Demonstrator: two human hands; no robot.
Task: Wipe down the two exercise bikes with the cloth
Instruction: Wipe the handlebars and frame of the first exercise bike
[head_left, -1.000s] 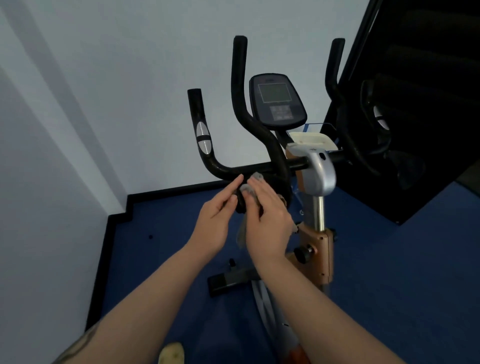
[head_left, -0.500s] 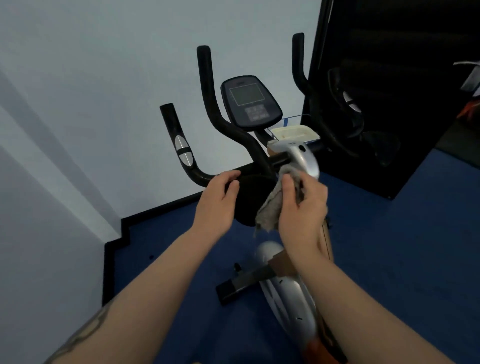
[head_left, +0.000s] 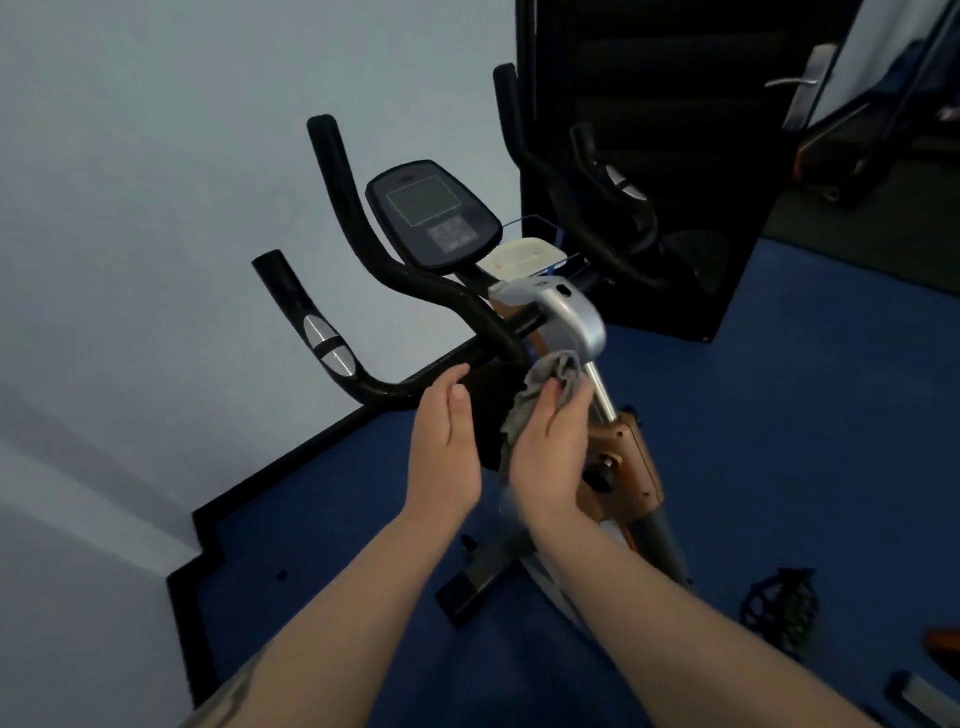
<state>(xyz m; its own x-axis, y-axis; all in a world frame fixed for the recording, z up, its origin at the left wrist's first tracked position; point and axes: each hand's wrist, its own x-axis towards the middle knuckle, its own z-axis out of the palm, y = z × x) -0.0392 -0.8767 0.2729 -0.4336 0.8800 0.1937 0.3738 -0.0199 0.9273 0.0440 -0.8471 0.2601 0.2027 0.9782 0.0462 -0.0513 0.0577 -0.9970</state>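
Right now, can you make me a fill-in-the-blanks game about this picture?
1. The right hand holds a grey ____.
2. The cloth touches the bike's silver ____.
3. The left hand is open and holds ____.
4. The floor is coloured ____.

Missing words: cloth; post; nothing; blue

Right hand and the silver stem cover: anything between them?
Yes: in the head view the grey cloth, gripped by the right hand, sits bunched under the silver stem cover.

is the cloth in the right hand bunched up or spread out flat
Bunched up. The grey cloth is crumpled in the right hand, pressed under the bike's silver bracket.
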